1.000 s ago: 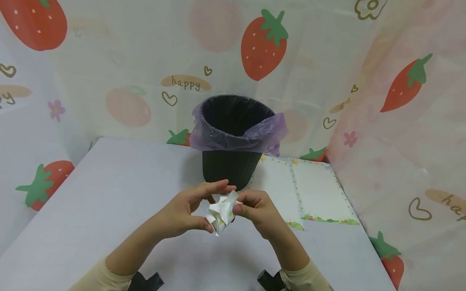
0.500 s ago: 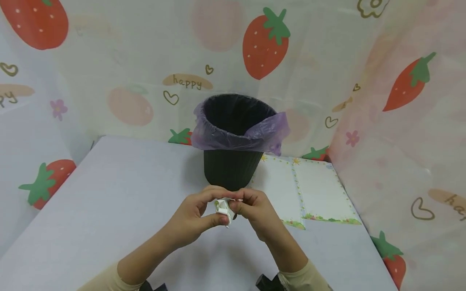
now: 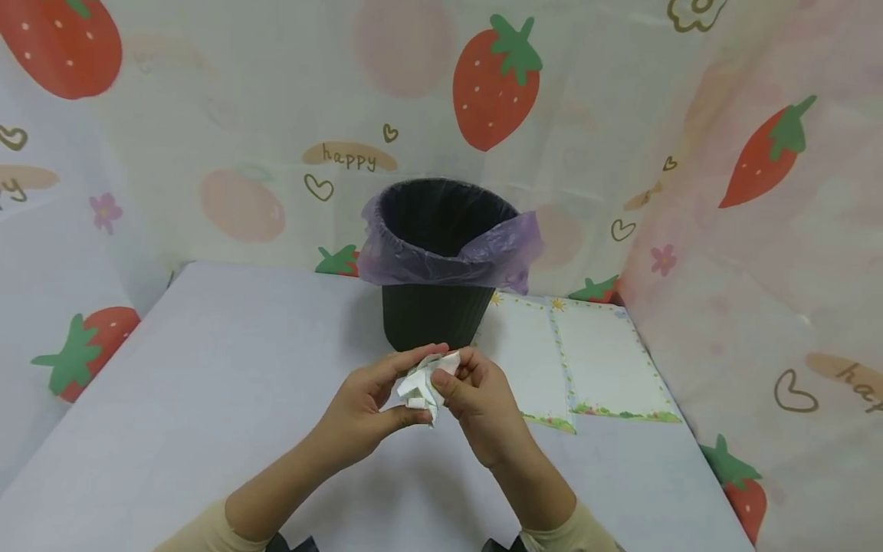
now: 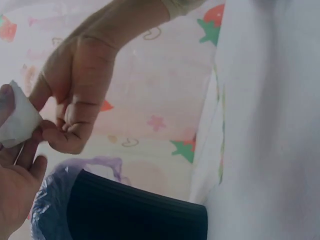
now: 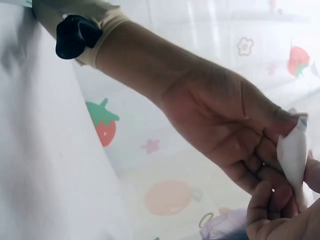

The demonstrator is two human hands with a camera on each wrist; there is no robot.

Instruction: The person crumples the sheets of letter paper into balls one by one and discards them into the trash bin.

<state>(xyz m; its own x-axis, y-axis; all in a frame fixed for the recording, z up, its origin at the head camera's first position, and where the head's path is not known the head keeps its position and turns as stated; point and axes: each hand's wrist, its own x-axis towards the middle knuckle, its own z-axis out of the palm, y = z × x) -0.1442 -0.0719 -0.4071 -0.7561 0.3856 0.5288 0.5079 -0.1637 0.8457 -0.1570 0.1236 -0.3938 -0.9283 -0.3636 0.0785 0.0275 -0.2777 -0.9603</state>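
A crumpled wad of white paper (image 3: 422,383) is held up between both hands, in front of the bin. My left hand (image 3: 362,410) grips its left side, thumb below and fingers above. On the other side my right hand (image 3: 486,406) pinches the wad, its thumb lying across the front. In the left wrist view the paper (image 4: 20,117) shows as a folded, pointed piece between the two hands. The right wrist view shows the paper (image 5: 294,155) as a narrow edge with fingers on both sides.
Behind the hands stands a dark bin (image 3: 431,314) lined with a purple plastic bag (image 3: 507,245). Two sheets of paper (image 3: 610,360) with flowery borders lie on the white table (image 3: 262,345) to its right. Strawberry-patterned sheeting (image 3: 262,84) walls the table.
The wad has been turned and squeezed between the fingers. Half a second ago the hands covered more of it; now the right thumb lies across its front.
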